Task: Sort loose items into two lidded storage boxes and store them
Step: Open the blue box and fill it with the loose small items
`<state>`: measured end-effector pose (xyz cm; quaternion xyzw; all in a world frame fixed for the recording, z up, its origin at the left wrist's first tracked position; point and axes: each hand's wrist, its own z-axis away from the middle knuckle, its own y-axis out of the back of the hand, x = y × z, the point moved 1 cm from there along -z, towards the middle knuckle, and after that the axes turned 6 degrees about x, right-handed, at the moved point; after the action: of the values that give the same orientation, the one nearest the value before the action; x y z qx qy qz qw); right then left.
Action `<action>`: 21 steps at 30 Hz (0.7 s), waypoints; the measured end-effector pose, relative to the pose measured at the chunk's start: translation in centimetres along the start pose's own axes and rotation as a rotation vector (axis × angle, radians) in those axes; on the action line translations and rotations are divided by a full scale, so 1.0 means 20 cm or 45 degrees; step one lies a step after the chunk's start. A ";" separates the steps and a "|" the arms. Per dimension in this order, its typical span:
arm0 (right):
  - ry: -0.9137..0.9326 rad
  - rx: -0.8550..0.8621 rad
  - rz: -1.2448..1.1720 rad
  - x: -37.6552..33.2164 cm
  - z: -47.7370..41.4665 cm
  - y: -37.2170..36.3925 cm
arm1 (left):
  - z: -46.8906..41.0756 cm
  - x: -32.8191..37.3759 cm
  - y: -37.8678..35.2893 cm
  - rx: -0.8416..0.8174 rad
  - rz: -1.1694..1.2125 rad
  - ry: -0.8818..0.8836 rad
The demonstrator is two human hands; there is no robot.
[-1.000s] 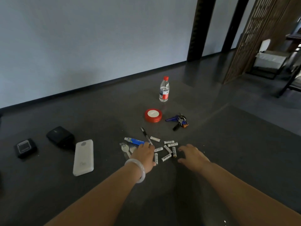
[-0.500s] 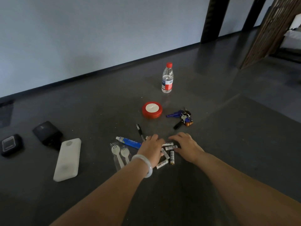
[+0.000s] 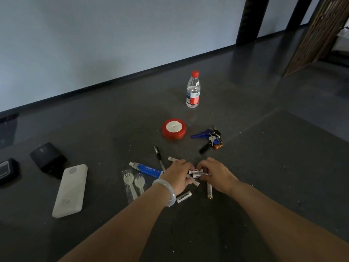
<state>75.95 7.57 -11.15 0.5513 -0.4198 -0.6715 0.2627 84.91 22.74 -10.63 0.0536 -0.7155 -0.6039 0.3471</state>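
Both of your hands are down on the dark grey floor (image 3: pixel 264 167), meeting over a small heap of white cylindrical batteries (image 3: pixel 196 173). Your left hand (image 3: pixel 177 176), with a pale bangle (image 3: pixel 166 188) on the wrist, has its fingers bent in around the near side of the heap. Your right hand (image 3: pixel 217 174) has its fingers curled narrowly over the ends of the top two batteries. The fingertips of the two hands nearly touch.

Three more batteries lie loose on the floor:
- One stray battery (image 3: pixel 184 197) is just beside your left wrist.
- A second battery (image 3: pixel 209 190) lies under your right wrist.
- A third battery (image 3: pixel 172 159) lies just past your left knuckles.

The other loose items are spread around the heap:
- A blue squeeze tube with a white cap (image 3: pixel 148 169) lies just left of your left hand.
- A black pen (image 3: pixel 159 157) lies beside the tube, with its near end at your left hand.
- Two white plastic sporks in a clear wrapper (image 3: pixel 133 183) lie nearer to you than the tube.
- A white slab-shaped power bank (image 3: pixel 70 190) lies further left.
- A black boxy pouch (image 3: pixel 48 157) sits beyond the power bank.
- A small black case (image 3: pixel 7 171) sits at the left edge of the view.

Beyond your hands there are three more things:
- A red ribbon spool with a white centre (image 3: pixel 174 128) lies flat on the floor.
- A bunch of keys with blue and black fobs (image 3: pixel 209 138) lies to the right of the spool.
- A clear water bottle with a red cap (image 3: pixel 193 89) stands upright well behind the spool and the keys.
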 end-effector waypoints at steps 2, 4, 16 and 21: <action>-0.019 0.017 -0.016 0.01 0.03 0.01 | -0.01 0.02 -0.01 0.005 0.047 0.020; -0.061 0.056 -0.055 0.03 0.08 0.02 | -0.02 0.05 -0.01 0.006 0.065 0.023; -0.176 0.167 -0.156 0.06 0.25 0.02 | -0.02 0.15 -0.08 0.096 0.110 -0.001; -0.203 0.184 -0.159 0.05 0.32 0.02 | -0.03 0.18 -0.10 0.014 0.042 -0.041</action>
<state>69.52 8.18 -11.07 0.5385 -0.4515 -0.6964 0.1458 81.81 19.98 -10.93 0.0342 -0.7251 -0.5949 0.3451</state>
